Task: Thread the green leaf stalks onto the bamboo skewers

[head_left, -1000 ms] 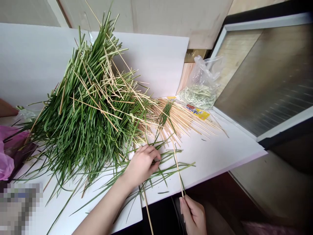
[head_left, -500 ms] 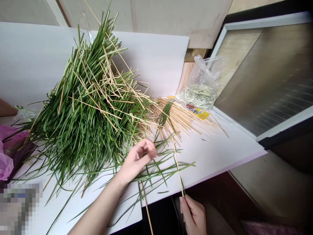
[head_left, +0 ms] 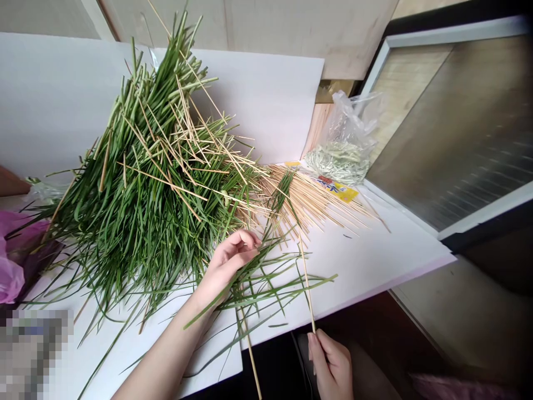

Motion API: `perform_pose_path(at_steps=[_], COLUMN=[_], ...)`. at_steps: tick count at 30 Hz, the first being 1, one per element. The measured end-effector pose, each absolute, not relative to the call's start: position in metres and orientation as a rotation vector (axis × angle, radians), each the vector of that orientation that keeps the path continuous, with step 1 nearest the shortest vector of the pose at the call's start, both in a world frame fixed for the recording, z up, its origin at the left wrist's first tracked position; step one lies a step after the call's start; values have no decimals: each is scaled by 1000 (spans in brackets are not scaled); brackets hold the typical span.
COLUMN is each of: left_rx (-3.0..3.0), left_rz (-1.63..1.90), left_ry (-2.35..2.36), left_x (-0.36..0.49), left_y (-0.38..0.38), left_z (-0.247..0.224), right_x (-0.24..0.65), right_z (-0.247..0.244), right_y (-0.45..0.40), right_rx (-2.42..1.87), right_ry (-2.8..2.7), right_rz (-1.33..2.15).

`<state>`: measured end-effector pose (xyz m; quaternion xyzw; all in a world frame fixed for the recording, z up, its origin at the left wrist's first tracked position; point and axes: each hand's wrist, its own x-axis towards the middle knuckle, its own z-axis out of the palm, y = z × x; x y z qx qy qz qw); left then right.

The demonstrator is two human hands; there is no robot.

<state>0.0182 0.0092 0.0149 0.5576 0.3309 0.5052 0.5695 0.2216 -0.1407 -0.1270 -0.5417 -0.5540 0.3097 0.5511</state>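
Observation:
My right hand (head_left: 331, 364) grips the lower end of a thin bamboo skewer (head_left: 307, 283) at the table's front edge. A small folded bunch of garlic chives (head_left: 283, 190) sits at the skewer's upper end. Left of it, my left hand (head_left: 231, 258) is closed, thumb and fingertips pinching a long chive leaf (head_left: 200, 316) that runs past the palm. Loose chive leaves (head_left: 287, 289) lie crossed on the white tabletop beside that hand. A second skewer (head_left: 251, 355) sticks out over the front edge between my hands.
A tall heap of garlic chives (head_left: 145, 222) with skewers strewn over it fills the left. Many bare skewers (head_left: 316, 203) lie fanned out behind my hands, near a clear plastic bag (head_left: 339, 158). A glazed frame (head_left: 441, 133) stands right; pink plastic (head_left: 12, 261) lies left.
My left hand has shifted slightly left and up, and a long chive leaf now runs from its fingers. My right hand keeps its grip on the skewer, almost unmoved.

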Motion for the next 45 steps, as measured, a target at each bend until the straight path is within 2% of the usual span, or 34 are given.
perform_pose_path(at_steps=[6, 12, 16, 20, 27, 37, 45], left_rx=[1202, 2134, 2554, 2649, 2511, 1818, 1346], left_rz=[1115, 919, 632, 543, 547, 1014, 1148], left_ry=[624, 1128, 1135, 1072, 1115, 1049, 866], left_x=[19, 28, 38, 40, 37, 31, 25], left_y=[8, 9, 6, 4, 5, 6, 10], left_z=[20, 4, -8, -12, -8, 2, 4], right_x=[221, 224, 229, 230, 229, 218, 218], right_z=[-128, -133, -135, -134, -131, -123, -124], right_y=[-141, -141, -141, -141, -141, -140, -140], right_rx=[-1270, -1278, -1264, -1272, -1257, -1280, -1283], right_ry=[-1296, -1328, -1425, -1435, -1436, -1267, -1277], right_rz=[730, 719, 717, 707, 690, 686, 696])
